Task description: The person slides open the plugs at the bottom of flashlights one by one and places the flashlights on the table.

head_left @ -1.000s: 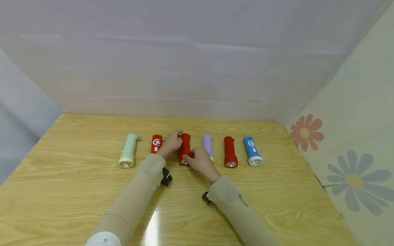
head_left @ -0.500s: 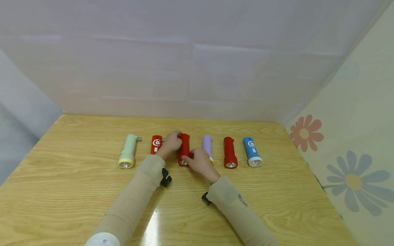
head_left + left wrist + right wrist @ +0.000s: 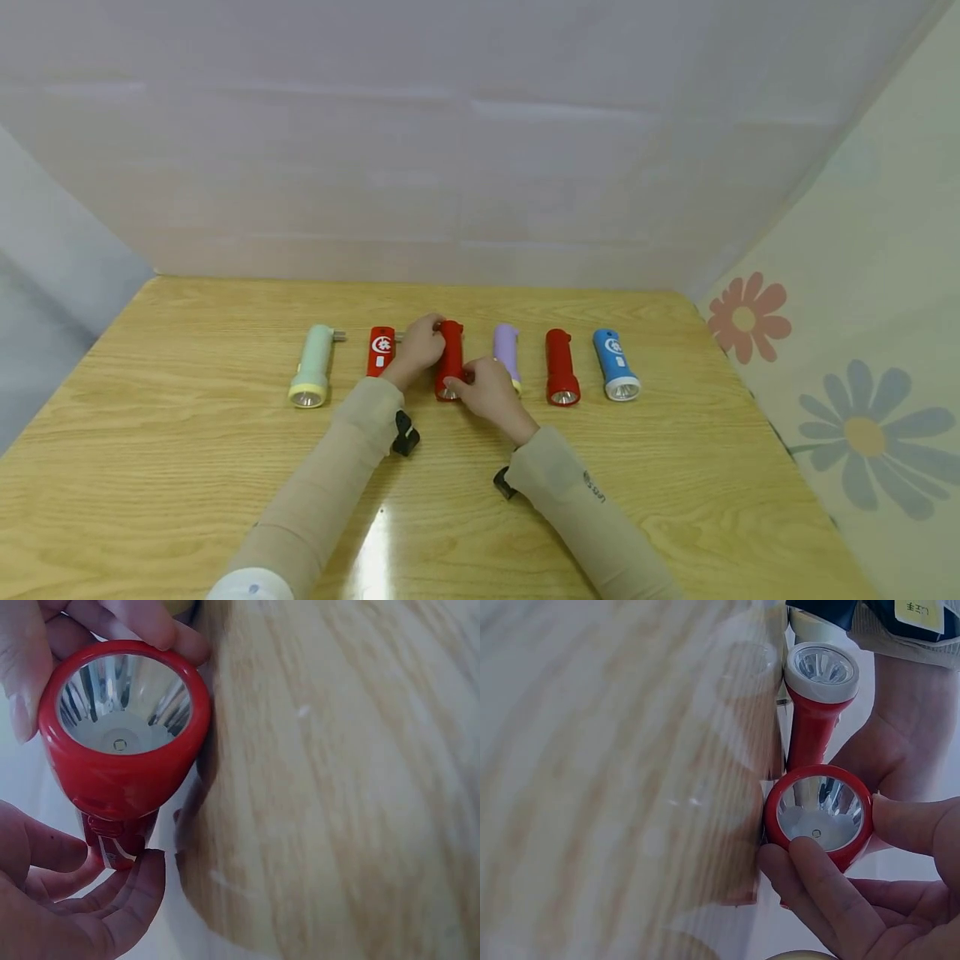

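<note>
Right grip point(image 3: 489, 390) holds red torch point(image 3: 451, 354) by head, left grip point(image 3: 420, 346) apparently by tail

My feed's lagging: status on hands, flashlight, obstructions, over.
Left hand holding red tube-shaped plastic flashlight by its tail; right hand pinching its lamp end. Possible snag: purple tube-shaped plastic flashlight close beside right hand.

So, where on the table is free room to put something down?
The table is bare left of the green flashlight, right of the blue flashlight, and between the sleeves. Mid-row is crowded: the left hand and right hand hold a red flashlight beside the purple one.
</note>
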`<state>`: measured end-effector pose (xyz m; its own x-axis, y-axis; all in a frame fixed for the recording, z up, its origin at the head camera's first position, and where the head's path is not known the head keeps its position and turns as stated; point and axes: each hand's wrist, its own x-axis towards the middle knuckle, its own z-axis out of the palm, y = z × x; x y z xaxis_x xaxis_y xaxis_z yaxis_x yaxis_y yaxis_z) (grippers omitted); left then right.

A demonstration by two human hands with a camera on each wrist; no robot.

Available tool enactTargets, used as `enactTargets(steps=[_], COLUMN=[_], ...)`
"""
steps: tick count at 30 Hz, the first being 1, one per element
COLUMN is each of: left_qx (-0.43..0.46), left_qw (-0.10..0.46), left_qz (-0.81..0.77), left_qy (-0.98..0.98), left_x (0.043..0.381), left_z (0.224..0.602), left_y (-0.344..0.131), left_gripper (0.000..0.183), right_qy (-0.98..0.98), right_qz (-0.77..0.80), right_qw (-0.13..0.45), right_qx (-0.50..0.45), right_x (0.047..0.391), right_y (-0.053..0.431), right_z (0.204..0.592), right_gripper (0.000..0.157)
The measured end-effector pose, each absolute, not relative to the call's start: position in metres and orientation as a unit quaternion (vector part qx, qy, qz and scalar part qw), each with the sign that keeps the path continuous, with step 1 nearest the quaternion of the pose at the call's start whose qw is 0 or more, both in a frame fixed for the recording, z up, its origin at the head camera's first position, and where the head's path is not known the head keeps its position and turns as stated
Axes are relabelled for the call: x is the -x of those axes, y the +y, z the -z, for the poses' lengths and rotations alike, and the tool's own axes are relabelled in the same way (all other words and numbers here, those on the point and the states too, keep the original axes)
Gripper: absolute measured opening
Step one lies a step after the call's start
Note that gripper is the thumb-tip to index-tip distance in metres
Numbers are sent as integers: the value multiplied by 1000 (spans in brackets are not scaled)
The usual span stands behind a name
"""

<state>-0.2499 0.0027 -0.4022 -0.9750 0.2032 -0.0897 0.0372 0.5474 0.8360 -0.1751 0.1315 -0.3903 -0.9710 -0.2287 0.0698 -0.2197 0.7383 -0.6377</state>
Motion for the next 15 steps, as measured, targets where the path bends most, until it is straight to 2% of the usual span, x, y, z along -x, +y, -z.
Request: enactTargets(steps=[8, 15], left_qx=[-62, -43], left_qw=[74, 73], left_qz=[-492, -515], left_qy=[865, 853], left_x=[248, 245], left_z=[400, 396], left_y=[2, 3], left_gripper=[37, 35], right_qy=[929, 926], right_qz=[352, 361], right_qw=[11, 20], right_qx=[114, 109], right_x=[174, 173], right_y=[131, 131], right_z=[391, 392], right_gripper=[16, 18])
